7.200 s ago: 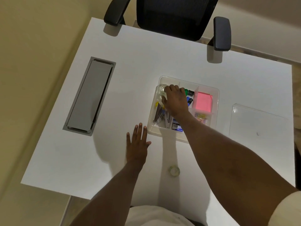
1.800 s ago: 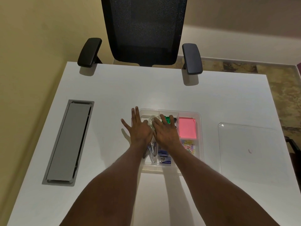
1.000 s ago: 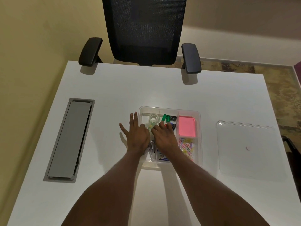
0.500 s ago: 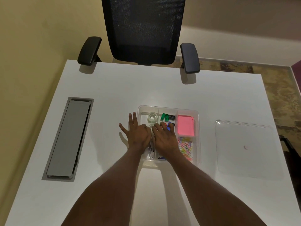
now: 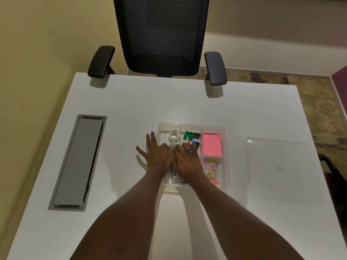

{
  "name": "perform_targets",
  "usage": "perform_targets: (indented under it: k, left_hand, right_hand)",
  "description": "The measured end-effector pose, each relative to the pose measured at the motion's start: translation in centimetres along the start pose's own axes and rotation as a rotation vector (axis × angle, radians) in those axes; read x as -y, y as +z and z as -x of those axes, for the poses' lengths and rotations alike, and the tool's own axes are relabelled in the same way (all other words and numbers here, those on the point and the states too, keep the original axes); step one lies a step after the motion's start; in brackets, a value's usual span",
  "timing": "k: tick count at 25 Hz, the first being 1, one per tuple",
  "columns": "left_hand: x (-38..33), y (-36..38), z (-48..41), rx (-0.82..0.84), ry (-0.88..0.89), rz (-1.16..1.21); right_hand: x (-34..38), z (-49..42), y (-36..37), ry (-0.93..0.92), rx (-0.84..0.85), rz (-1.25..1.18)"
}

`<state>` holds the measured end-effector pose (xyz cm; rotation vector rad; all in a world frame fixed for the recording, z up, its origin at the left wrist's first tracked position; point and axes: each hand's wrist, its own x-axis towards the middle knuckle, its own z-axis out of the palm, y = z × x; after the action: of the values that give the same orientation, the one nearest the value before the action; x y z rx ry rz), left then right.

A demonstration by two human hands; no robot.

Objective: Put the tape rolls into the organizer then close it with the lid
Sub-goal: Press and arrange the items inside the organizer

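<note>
Flat rectangular table top (image 5: 131, 109): was plain white.
Clear plastic divided organizer (image 5: 226, 166): was colourless, see-through.
Small round tape roll (image 5: 173, 136): was clear, glassy.
Square sticky-note pad (image 5: 212, 144): was bright pink.
Loose paper clips (image 5: 212, 168): were mixed pink, yellow, green, blue.
Small plastic clips (image 5: 190, 135): were green and black.
Flat square plastic lid (image 5: 277, 167): was clear, at 3 o'clock.
Mesh-backed office chair (image 5: 161, 34): was black.
Long metal cable hatch (image 5: 78, 162): was grey, at 9 o'clock.

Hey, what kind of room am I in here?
Most likely an office or study: a white desk with a grey cable hatch, a black mesh office chair, and a clear organizer of stationery.
</note>
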<state>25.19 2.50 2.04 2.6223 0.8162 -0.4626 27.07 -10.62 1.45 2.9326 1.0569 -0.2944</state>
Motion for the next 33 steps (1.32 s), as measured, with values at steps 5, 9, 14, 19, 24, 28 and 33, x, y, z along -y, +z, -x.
perform_targets:
  k: [5, 9, 14, 19, 24, 28, 33]
  left_hand:
    - [0.6, -0.3, 1.2, -0.065, 0.052, 0.002]
    - [1.2, -1.0, 3.2, -0.115, 0.063, 0.028]
    - [2.1, -1.8, 6.8, -0.176, 0.099, -0.032]
    - [2.8, -1.8, 10.9, -0.273, 0.12, -0.046]
    - [2.7, -1.1, 14.3, -0.287, 0.161, -0.063]
    - [1.9, -0.1, 16.5, -0.235, 0.209, -0.107]
    - [-1.0, 1.0, 19.1, -0.192, 0.287, -0.065]
  right_hand:
    - [0.4, 1.4, -0.9, -0.005, -0.014, 0.015]
    - [1.0, 2.3, -2.3, -0.004, -0.014, -0.025]
    - [1.7, 4.8, -3.9, -0.006, -0.04, -0.01]
    - [2.0, 8.4, -5.7, 0.028, -0.102, 0.021]
    - [2.0, 12.9, -6.0, 0.077, -0.145, 0.046]
    - [1.4, 16.0, -6.3, 0.085, -0.079, 0.11]
    - [-1.0, 18.7, -6.3, 0.212, 0.018, 0.017]
